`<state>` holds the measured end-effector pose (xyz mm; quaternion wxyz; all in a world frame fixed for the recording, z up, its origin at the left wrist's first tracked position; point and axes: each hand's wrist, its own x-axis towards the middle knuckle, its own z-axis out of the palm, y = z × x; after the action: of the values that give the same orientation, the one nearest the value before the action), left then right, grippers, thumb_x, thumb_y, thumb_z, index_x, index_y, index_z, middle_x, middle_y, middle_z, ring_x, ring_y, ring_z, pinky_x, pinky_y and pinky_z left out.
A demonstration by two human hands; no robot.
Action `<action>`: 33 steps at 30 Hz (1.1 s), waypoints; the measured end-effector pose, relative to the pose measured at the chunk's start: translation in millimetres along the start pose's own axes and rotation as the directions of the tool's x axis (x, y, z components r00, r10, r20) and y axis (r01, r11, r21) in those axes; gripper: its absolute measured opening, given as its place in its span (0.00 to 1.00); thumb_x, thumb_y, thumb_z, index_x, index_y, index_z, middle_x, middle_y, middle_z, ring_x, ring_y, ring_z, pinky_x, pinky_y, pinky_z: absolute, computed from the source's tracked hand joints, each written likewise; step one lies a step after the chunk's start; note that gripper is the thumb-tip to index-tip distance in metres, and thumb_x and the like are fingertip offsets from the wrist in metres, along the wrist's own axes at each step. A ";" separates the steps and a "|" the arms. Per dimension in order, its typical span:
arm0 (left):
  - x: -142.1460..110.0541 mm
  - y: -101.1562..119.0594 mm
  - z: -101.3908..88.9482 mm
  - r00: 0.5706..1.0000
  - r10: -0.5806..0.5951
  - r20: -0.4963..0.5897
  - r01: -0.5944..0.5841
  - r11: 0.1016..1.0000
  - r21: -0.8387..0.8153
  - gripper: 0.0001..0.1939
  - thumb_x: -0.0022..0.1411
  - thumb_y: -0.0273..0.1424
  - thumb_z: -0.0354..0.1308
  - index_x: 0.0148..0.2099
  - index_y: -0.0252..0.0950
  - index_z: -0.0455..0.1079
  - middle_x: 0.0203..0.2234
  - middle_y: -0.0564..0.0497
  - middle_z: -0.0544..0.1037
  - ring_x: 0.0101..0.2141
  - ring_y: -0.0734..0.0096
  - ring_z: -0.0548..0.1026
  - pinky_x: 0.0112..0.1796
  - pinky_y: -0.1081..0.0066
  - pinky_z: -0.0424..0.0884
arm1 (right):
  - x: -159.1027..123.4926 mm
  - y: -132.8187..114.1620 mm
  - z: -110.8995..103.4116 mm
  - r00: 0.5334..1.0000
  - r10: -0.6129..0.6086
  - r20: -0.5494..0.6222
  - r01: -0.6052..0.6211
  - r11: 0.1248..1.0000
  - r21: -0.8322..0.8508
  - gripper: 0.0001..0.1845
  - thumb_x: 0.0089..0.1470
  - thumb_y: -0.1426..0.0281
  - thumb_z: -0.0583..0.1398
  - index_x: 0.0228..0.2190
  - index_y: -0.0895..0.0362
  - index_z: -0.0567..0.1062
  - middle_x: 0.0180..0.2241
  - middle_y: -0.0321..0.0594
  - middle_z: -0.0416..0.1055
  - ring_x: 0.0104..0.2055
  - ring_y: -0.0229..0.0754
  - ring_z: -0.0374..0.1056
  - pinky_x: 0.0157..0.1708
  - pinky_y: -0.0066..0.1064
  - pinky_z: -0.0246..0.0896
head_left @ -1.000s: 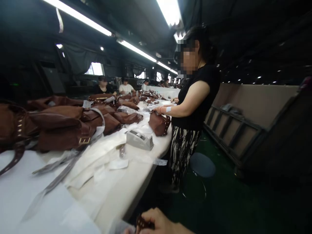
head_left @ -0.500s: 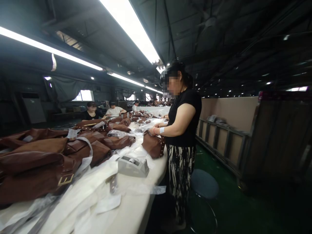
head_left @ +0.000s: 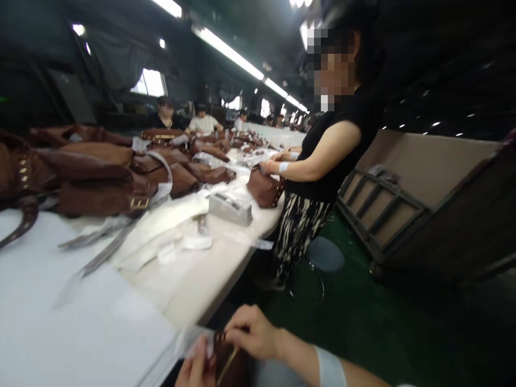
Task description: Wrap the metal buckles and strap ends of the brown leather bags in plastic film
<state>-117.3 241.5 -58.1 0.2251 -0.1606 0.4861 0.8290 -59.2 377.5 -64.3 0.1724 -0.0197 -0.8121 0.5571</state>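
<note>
At the bottom of the view, my right hand (head_left: pixel 252 333) pinches the studded top edge of a brown leather handbag (head_left: pixel 229 363), a white band on my wrist. My left hand (head_left: pixel 196 368) grips the same bag lower down, next to a strip of clear plastic film (head_left: pixel 193 341). Most of the bag is cut off by the frame's lower edge. Both hands are close to the near corner of the white work table (head_left: pixel 80 285).
A co-worker (head_left: pixel 326 150) stands at the table's far side, both hands on a studded brown bag (head_left: pixel 264 188). Brown bags (head_left: pixel 97 180) lie in a row beside a grey tape dispenser (head_left: pixel 229 209). Behind the co-worker are a round stool (head_left: pixel 325 253) and a cardboard-lined rack (head_left: pixel 423 177).
My view has tilted and swung since the earlier frames. My hands, out of view half a second ago, are now low in the frame, both on the studded brown bag.
</note>
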 end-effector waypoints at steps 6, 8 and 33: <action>-3.0 -10.3 -7.7 0.993 -0.068 -0.098 0.045 0.974 -0.222 0.25 0.32 0.34 0.82 0.31 0.29 0.76 0.24 0.54 0.76 0.25 0.81 0.70 0.23 0.83 0.67 | -10.8 7.0 0.0 0.987 -0.097 -0.125 0.094 0.995 -0.031 0.23 0.63 0.54 0.59 0.29 0.58 0.82 0.19 0.42 0.75 0.29 0.44 0.73 0.38 0.36 0.67; -5.2 -9.1 -6.3 0.992 -0.068 -0.108 0.042 0.974 -0.224 0.28 0.27 0.36 0.83 0.31 0.29 0.77 0.24 0.54 0.76 0.24 0.81 0.70 0.23 0.83 0.67 | -12.1 8.4 -0.7 0.988 -0.121 -0.093 0.116 0.991 -0.059 0.23 0.64 0.54 0.59 0.30 0.58 0.82 0.19 0.42 0.75 0.28 0.44 0.72 0.39 0.38 0.67; -11.9 -22.3 -11.4 0.988 0.151 0.015 -0.151 0.981 0.121 0.27 0.39 0.46 0.80 0.38 0.33 0.82 0.33 0.47 0.83 0.33 0.72 0.77 0.34 0.78 0.73 | -12.2 13.3 1.6 0.981 -0.182 -0.062 0.171 0.973 -0.153 0.15 0.64 0.62 0.61 0.30 0.57 0.82 0.23 0.40 0.78 0.26 0.40 0.70 0.38 0.36 0.65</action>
<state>-94.9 238.4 -74.1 0.1722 -0.1069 0.5461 0.8128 -50.3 378.3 -80.1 0.2499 0.0190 -0.8423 0.4772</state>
